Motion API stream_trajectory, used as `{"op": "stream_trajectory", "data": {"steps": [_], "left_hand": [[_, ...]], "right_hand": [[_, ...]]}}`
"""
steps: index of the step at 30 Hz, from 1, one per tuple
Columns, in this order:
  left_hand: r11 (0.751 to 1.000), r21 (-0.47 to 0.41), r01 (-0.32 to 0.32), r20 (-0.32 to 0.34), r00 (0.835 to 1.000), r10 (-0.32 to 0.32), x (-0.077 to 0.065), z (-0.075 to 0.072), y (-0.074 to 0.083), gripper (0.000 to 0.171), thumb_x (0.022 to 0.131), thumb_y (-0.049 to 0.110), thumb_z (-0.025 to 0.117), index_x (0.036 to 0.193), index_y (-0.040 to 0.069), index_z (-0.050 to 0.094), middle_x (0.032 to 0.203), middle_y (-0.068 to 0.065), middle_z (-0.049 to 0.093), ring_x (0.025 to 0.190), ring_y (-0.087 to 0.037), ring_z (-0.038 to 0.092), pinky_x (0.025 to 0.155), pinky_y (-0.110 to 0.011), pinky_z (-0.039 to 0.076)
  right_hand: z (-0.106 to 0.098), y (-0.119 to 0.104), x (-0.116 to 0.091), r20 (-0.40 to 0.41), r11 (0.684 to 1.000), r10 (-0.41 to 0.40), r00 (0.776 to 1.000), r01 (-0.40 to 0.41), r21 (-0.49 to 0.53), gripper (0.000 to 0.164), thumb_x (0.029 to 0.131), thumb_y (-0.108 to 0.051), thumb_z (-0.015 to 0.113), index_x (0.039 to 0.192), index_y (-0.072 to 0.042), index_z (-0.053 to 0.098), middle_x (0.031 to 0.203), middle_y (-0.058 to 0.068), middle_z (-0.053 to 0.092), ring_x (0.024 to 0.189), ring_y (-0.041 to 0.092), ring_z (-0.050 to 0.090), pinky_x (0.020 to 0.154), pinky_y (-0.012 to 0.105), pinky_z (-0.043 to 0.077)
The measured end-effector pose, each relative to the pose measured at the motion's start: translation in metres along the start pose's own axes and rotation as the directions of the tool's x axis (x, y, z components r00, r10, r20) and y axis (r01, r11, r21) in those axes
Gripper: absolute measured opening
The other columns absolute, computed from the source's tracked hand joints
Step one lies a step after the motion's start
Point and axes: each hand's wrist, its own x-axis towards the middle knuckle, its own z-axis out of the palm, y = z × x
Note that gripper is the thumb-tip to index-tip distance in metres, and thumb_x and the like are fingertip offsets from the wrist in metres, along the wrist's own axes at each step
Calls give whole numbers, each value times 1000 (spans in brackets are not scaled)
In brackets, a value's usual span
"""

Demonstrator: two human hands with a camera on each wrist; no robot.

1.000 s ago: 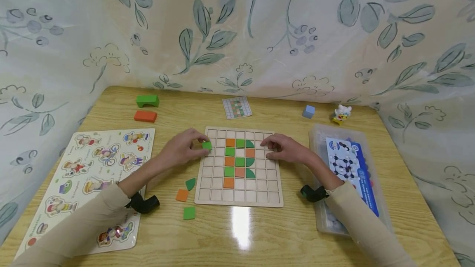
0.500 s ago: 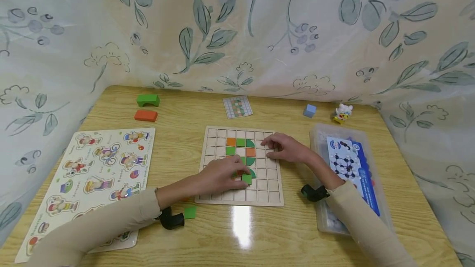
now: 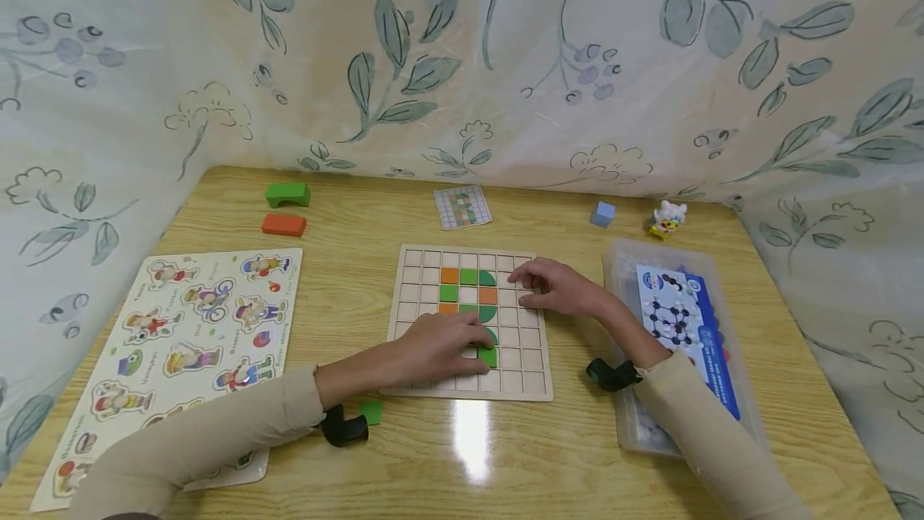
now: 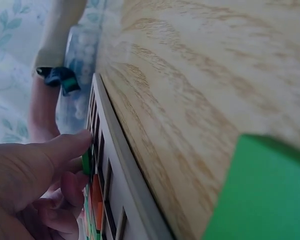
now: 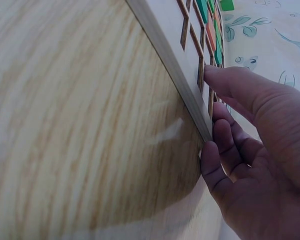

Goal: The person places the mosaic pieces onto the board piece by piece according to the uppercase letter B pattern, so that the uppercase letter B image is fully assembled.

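My left hand (image 3: 440,345) pinches a green square tile (image 3: 488,358) between thumb and fingers, low over the middle of the wooden grid board (image 3: 532,379). The left wrist view shows the thumb tip right by the board's surface, with the green tile edge-on beside it. Orange squares (image 3: 449,275), green squares (image 3: 468,277) and dark green quarter-circles (image 3: 487,313) lie in the grid's cells; the left hand hides several. At the board's right side rests my right hand (image 3: 556,289), fingers loosely bent, fingertips on the grid and near its edge, holding no tile.
A loose green tile (image 3: 371,412) lies by the left wrist. Behind the board is a pattern card (image 3: 462,208). A picture puzzle board (image 3: 294,263) lies left, a plastic box (image 3: 619,263) right. Blocks (image 3: 283,225), a blue cube (image 3: 603,214) and a toy figure (image 3: 667,221) stand farther back.
My left hand has carried the green tile from the board's left edge rightward to its middle, then lowered it slightly toward a cell. The right hand has stayed put.
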Motion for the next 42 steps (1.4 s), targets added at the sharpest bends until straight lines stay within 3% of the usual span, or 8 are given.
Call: {"op": "stream_trajectory", "data": {"steps": [31, 42], "left_hand": [[1000, 12, -14, -22, 1000, 14, 8, 1, 0, 23, 87, 39, 71, 103, 24, 75, 100, 9, 61, 76, -1, 55, 57, -18, 41], [996, 87, 16, 72, 997, -22, 6, -5, 6, 19, 91, 32, 68, 107, 26, 75, 81, 12, 57, 66, 1, 47, 49, -21, 38]], "right_hand": [[0, -1, 0, -9, 1000, -18, 1000, 18, -14, 33, 89, -10, 69, 121, -4, 63, 95, 8, 55, 84, 19, 47, 72, 26, 41], [1, -2, 0, -12, 1000, -10, 1000, 10, -1, 32, 89, -11, 69, 120, -5, 63, 96, 7, 55, 85, 18, 47, 73, 26, 42]]}}
